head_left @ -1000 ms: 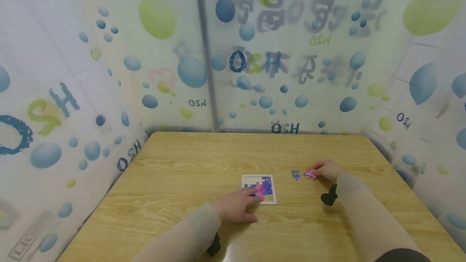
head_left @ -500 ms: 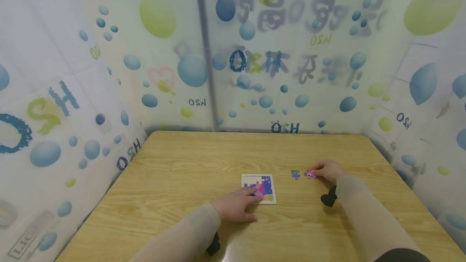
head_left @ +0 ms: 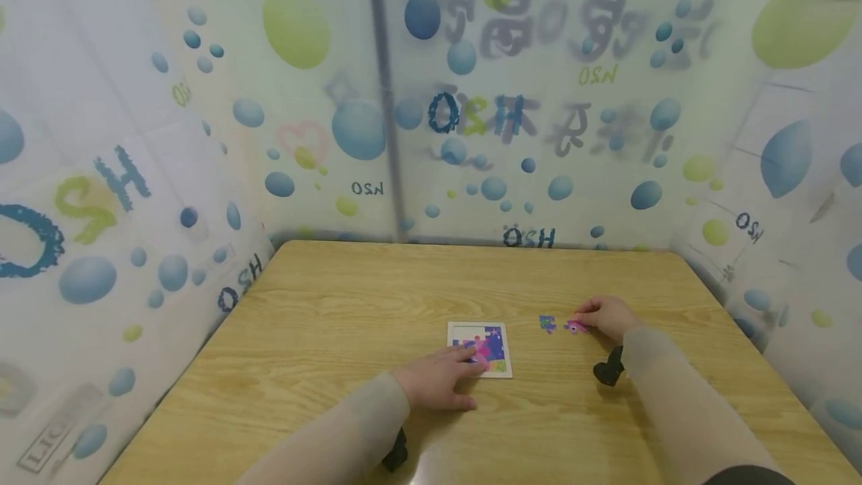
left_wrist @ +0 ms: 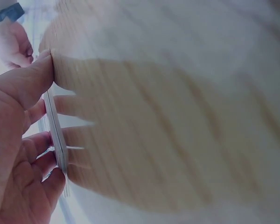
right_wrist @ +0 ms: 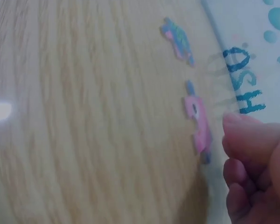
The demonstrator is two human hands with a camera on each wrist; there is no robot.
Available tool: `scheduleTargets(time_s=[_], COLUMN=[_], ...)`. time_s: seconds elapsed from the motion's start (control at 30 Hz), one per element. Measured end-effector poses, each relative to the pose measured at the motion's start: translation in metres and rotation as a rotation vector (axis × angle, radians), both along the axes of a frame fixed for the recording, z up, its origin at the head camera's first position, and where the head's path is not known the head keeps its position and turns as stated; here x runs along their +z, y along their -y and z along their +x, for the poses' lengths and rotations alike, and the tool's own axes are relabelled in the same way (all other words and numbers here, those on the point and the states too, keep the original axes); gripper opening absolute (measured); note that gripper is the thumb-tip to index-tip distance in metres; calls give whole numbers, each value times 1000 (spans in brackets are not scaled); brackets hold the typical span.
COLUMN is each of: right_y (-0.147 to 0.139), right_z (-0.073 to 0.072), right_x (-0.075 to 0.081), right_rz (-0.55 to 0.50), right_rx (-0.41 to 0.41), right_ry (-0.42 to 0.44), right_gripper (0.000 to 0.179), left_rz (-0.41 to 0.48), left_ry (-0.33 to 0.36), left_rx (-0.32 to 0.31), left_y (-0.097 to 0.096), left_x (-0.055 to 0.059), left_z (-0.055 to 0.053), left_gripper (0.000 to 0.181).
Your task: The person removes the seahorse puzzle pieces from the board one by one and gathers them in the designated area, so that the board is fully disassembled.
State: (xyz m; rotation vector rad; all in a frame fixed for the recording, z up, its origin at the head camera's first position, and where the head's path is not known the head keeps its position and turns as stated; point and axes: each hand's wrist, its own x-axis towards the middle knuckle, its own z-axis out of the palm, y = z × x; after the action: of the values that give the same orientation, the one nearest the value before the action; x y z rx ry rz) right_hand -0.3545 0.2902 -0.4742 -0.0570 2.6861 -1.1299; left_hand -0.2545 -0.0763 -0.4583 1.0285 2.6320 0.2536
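My left hand (head_left: 438, 380) lies with fingers spread over the lower left of a small square jigsaw puzzle (head_left: 498, 374) in a white frame, partly filled with purple and pink pieces. The left wrist view sees the puzzle's thin edge (left_wrist: 59, 140) beside those fingers. To the right, my right hand (head_left: 606, 316) has its curled fingers and thumb at a pink puzzle piece (head_left: 575, 327) with an eye on it. In the right wrist view that piece lies flat and a gap shows between it and the thumb (right_wrist: 252, 140); whether the fingers grip it I cannot tell.
A second puzzle piece (head_left: 547, 323), blue and green, lies just left of the pink one. Everything rests on a wooden table (head_left: 350, 305). A curtain (head_left: 323, 185) printed with bubbles hangs behind the table and along both sides.
The pink piece has shifted and turned slightly under my right fingers. My left hand stays in place on the puzzle. The head view has tilted a little.
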Motion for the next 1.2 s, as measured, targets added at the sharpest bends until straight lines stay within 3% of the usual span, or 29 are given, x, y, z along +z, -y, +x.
scheduleTargets(time_s=[0.27, 0.53, 0.9, 1.2], right_y=[32, 70, 115, 146], right_z=[1, 0, -2, 8], right_x=[18, 22, 10, -3], right_rz=[-82, -133, -165, -69], right_rx=[-9, 3, 79, 162], right_ry=[18, 22, -10, -37], right_gripper=[28, 25, 19, 6], left_rz=[-5, -14, -11, -4], left_ry=[-2, -5, -3, 6], left_rx=[8, 0, -1, 5], left_y=[-1, -1, -2, -2], left_x=[-1, -1, -2, -2], left_z=[0, -1, -2, -2], left_gripper=[64, 64, 63, 63])
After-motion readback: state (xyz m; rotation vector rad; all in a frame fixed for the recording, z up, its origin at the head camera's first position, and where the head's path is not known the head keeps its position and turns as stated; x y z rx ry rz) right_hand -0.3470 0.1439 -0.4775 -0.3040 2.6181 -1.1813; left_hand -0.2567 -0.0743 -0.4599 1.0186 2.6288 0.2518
